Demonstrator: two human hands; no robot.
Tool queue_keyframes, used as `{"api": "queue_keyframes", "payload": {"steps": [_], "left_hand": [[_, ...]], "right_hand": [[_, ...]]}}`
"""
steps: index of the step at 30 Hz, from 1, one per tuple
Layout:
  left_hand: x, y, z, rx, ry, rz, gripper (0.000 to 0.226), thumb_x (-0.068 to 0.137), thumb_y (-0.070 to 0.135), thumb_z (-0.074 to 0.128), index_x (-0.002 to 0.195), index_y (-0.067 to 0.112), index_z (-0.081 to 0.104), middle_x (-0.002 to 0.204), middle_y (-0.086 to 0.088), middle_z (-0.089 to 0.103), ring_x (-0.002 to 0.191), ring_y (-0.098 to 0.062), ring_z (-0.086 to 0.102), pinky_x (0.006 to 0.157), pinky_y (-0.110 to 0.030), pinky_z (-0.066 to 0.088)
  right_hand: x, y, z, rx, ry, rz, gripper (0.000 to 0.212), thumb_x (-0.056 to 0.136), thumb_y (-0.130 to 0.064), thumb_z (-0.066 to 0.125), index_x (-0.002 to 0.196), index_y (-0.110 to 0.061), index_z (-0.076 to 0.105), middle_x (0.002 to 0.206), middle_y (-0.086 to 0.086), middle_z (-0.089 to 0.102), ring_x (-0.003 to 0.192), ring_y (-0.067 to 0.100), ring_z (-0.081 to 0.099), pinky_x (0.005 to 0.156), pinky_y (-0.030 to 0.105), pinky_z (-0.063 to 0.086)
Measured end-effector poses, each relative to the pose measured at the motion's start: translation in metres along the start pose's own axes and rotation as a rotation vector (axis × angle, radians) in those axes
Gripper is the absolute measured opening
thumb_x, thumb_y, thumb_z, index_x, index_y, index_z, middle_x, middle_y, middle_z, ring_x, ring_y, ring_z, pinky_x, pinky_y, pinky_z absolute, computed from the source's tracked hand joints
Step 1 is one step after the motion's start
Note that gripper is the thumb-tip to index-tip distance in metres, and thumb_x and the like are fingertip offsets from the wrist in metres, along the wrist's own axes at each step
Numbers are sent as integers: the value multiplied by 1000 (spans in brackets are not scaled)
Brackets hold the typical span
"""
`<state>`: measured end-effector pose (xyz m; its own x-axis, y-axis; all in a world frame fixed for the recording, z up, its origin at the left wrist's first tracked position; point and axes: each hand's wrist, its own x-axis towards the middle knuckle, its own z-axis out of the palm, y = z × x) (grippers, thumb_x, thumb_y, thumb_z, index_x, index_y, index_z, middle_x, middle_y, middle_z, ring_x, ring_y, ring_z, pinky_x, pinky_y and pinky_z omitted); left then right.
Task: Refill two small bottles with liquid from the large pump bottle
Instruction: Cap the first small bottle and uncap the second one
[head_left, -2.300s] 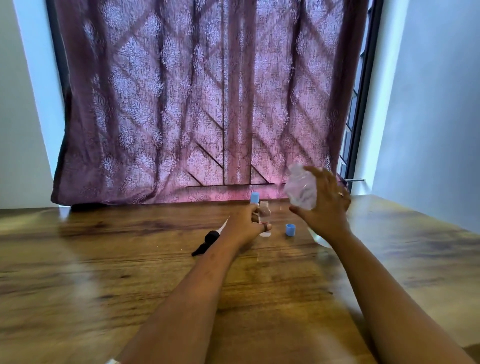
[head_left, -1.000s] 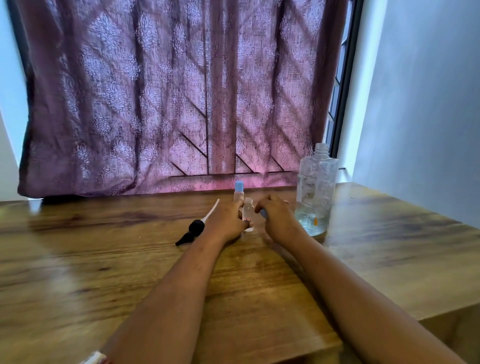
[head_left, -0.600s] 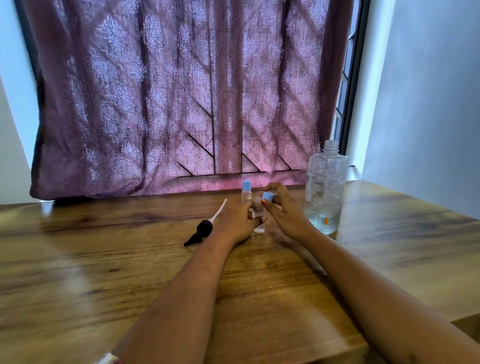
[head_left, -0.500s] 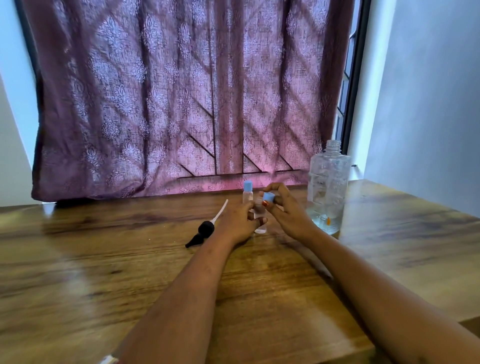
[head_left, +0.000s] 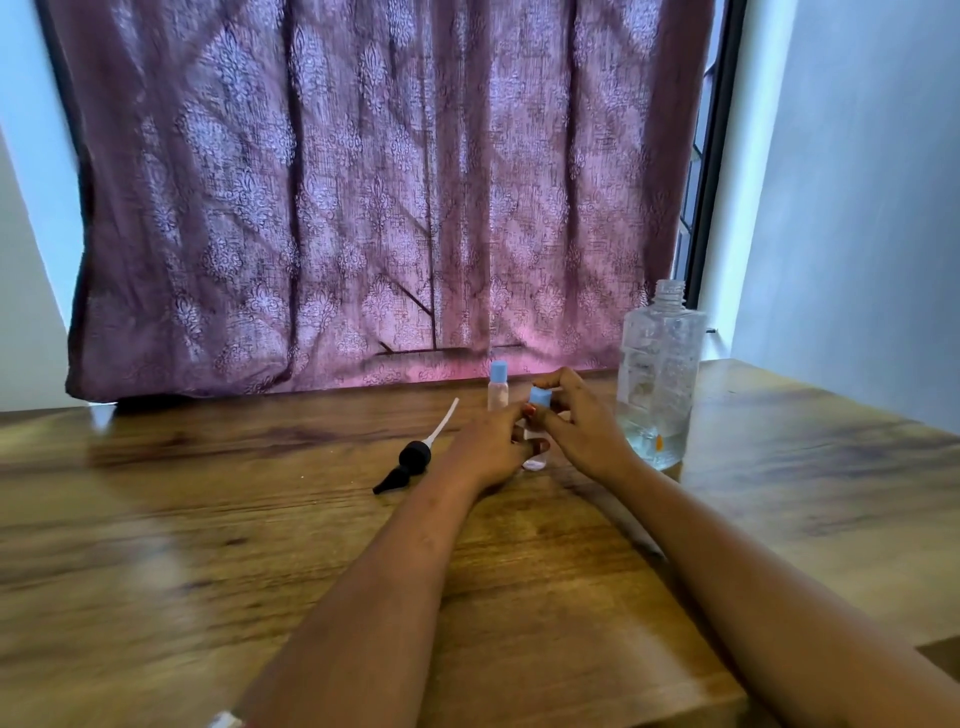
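Observation:
My left hand (head_left: 491, 447) grips a small clear bottle (head_left: 535, 460) that stands on the wooden table (head_left: 260, 545). My right hand (head_left: 582, 431) pinches a blue cap (head_left: 540, 399) right at the top of that bottle. A second small bottle (head_left: 498, 387) with a blue cap stands just behind, capped. The large clear bottle (head_left: 657, 379) stands upright to the right of my hands, its neck uncovered, with a little liquid at the bottom.
The black pump head with its white tube (head_left: 413, 457) lies on the table left of my hands. A patterned maroon curtain (head_left: 363, 208) hangs behind the table. The table's right edge and a pale wall (head_left: 857, 208) are close on the right.
My right hand set the large bottle down upright, picked up the blue cap from the table and brought it onto the small bottle held by my left hand.

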<state>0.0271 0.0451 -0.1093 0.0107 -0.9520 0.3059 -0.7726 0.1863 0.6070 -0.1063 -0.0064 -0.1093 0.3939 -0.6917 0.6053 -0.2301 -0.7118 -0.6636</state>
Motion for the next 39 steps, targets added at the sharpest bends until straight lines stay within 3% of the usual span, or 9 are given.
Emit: {"api": "queue_keyframes", "payload": {"steps": [6,13,16,19,24,28,30,34,39], "left_hand": [[4,-3,1,-19,9,-5,45,85,36,65,127,30,51,120,3,63,106,-14,60,90,-33,49],[8,-10,2,-51,20,3,44,82,39,67,123,31,55,120,2,62,104,-15,60,94,-42,50],[8,-11,2,-59,16,1,44,80,40,68,122,30,57,116,2,63,101,-16,61,93,-43,51],[9,-12,2,-78,29,-11,43,75,43,70,115,33,60,107,3,67,88,-14,65,87,-44,53],[9,-11,1,-46,50,4,38,76,43,72,111,34,61,97,5,67,80,-11,62,82,-36,53],[6,-6,2,-3,43,16,41,78,43,69,116,32,59,95,6,68,82,-11,62,78,-32,51],[6,-4,3,41,49,29,40,78,45,68,116,33,59,90,8,66,80,-12,61,74,-31,49],[5,-2,1,114,63,16,37,77,49,66,112,37,59,85,12,62,83,-13,61,73,-32,49],[3,3,1,137,29,13,46,79,48,67,121,33,55,111,2,62,98,-20,62,84,-37,51]], "right_hand": [[1,-4,-7,-135,140,-62,17,83,-20,68,95,-15,59,91,-6,55,79,-3,47,66,2,33],[4,-4,-10,-67,-42,-92,31,92,-5,49,110,-24,64,98,-9,66,94,6,61,83,17,45],[2,-7,-11,-51,-79,-86,36,93,0,45,114,-25,61,107,-9,64,101,5,59,87,11,41],[2,-11,-14,-113,-52,-97,32,93,-1,47,117,-15,63,106,-8,63,91,-2,57,78,0,37],[2,-9,-15,-83,107,-25,23,80,-17,71,98,-6,63,75,-4,58,67,6,53,61,6,39],[0,-15,-15,42,-7,20,42,86,-19,64,125,-18,49,118,-4,52,103,8,52,74,3,42],[-3,-18,-14,105,-103,28,44,90,-9,58,131,-20,48,119,-4,55,109,7,54,81,11,46],[-5,-23,-15,65,-91,-23,39,87,8,53,121,-11,58,95,-13,63,83,-15,59,73,5,43],[-4,-18,-21,-101,115,6,24,69,-13,79,86,-14,62,71,-7,62,61,1,55,57,8,40]]}}
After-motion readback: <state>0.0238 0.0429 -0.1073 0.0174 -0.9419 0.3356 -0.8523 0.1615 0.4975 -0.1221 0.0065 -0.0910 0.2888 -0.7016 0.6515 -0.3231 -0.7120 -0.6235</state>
